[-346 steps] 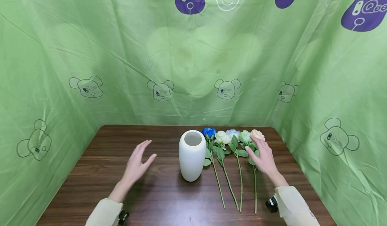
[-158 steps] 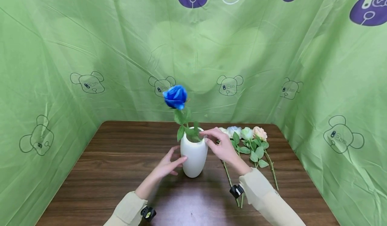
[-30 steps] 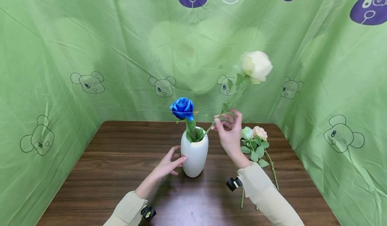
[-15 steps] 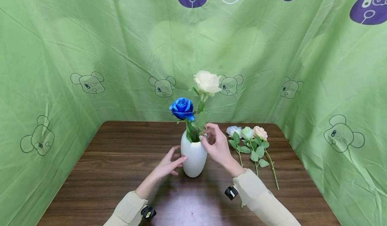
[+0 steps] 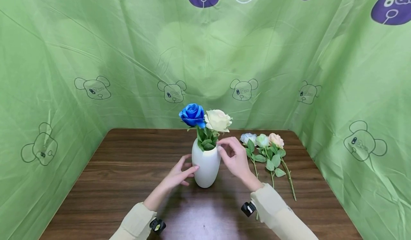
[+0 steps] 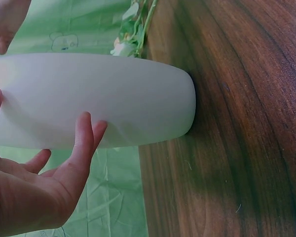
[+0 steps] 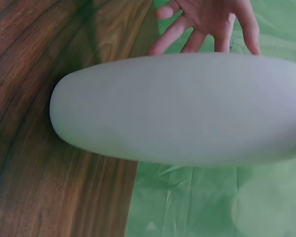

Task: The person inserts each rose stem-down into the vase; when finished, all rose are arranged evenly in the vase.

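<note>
A white vase (image 5: 206,169) stands upright on the table, holding a blue rose (image 5: 192,115) and a white rose (image 5: 218,120) side by side. Green leaves fill its mouth and the stems are hidden inside. My left hand (image 5: 177,174) rests its spread fingers and thumb against the vase's left side; in the right wrist view the left palm (image 7: 207,19) is apart from the wall. At the right of the rim is my right hand (image 5: 236,157), bent index finger and thumb near the white rose's leaves. No stem shows between those fingertips.
Three more roses lie to the right on the dark wooden table (image 5: 128,161): a pale blue rose (image 5: 248,138), a pale green rose (image 5: 262,140) and a peach rose (image 5: 276,140). Green printed cloth (image 5: 205,54) hangs behind and at both sides.
The white rose came off the table, swung left over the vase and sank into it beside the blue rose. My right hand followed down to the rim. My left hand stays on the vase.
</note>
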`<state>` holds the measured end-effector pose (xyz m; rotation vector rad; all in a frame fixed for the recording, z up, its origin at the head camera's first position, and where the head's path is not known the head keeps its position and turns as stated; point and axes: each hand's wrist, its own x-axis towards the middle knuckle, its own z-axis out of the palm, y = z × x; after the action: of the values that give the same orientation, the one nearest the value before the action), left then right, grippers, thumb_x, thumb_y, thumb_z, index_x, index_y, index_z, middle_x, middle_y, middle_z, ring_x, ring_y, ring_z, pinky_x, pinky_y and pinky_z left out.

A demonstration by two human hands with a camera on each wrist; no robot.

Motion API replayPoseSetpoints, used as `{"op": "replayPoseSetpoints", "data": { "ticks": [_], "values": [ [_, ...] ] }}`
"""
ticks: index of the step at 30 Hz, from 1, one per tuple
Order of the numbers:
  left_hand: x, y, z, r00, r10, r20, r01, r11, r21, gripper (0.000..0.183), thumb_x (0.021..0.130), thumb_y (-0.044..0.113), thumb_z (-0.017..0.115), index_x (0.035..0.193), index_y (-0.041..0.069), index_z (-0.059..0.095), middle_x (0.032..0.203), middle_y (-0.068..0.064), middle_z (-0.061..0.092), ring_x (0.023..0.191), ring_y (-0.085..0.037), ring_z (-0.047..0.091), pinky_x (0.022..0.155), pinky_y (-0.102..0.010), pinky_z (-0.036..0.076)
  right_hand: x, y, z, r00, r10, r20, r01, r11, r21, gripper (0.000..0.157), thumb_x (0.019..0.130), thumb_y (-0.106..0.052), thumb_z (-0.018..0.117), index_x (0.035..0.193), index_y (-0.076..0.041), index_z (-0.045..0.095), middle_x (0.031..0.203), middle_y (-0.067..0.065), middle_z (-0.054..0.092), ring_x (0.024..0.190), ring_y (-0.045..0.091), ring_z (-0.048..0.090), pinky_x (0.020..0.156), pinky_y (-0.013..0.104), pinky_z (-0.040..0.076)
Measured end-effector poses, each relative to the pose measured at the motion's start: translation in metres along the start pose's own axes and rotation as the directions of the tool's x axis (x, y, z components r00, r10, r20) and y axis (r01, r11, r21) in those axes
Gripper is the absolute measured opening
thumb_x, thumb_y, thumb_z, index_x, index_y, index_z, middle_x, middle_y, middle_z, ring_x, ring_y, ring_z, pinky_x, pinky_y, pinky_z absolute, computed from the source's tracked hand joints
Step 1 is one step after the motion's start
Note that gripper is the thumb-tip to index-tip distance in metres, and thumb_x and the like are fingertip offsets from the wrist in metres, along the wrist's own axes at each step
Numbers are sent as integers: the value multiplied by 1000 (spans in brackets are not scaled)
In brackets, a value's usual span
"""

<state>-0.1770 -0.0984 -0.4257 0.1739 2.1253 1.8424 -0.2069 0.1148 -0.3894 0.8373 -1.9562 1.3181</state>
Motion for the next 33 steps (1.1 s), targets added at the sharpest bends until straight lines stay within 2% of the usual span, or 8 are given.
{"op": "replayPoseSetpoints", "data": {
  "ticks": [2,6,10,12,18,25,33],
  "values": [
    [0,0,0,1000,3,1,-3,1000,-2,63,85,28,58,135,8,24,124,-29,38,98,-43,51,61,-41,50,-2,5,-4,999,30,-17,-30,999,20,16,75,9,60,88,-1,62,76,7,55,55,14,43,41,24,35],
    [1,-1,-1,1000,6,3,-6,1000,-1,63,86,29,58,135,8,24,124,-29,38,98,-42,51,60,-40,50,-11,20,-11,993,113,-43,-114,993,-12,15,77,7,59,88,-2,63,74,4,54,53,13,42,43,21,34],
    [1,-1,-1,1000,2,-3,-2,1000,3,63,86,29,58,135,7,24,124,-30,38,98,-42,51,60,-40,50,-21,40,-20,974,215,-67,-219,974,-57,14,79,4,60,90,-4,64,74,4,57,54,15,46,44,23,37],
    [0,-1,-1,1000,2,-4,-2,1000,3,63,86,29,58,135,7,24,124,-30,38,98,-43,51,60,-40,50,-29,57,-23,960,268,-77,-274,959,-77,14,80,1,60,91,-7,64,76,2,58,57,14,48,46,23,39],
    [0,-1,-1,1000,6,4,-6,1000,0,64,86,30,58,135,8,24,124,-31,37,99,-43,50,61,-41,50,-46,82,-37,920,387,-67,-393,908,-144,13,81,-4,60,93,-8,64,84,1,61,68,15,52,49,22,41],
    [2,-4,-1,1000,6,4,-6,1000,-5,65,85,31,59,135,8,24,124,-30,37,99,-43,51,60,-40,50,-63,105,-49,869,492,-47,-490,845,-215,13,82,-6,61,94,-6,63,89,5,62,74,20,53,60,31,42],
    [3,-5,-1,1000,7,1,-7,1000,-8,66,85,31,59,135,8,24,124,-30,37,98,-43,51,59,-40,50,-80,123,-58,791,612,-22,-596,761,-256,19,83,-6,59,100,1,59,94,11,60,77,23,55,64,31,44]
  ]
}}
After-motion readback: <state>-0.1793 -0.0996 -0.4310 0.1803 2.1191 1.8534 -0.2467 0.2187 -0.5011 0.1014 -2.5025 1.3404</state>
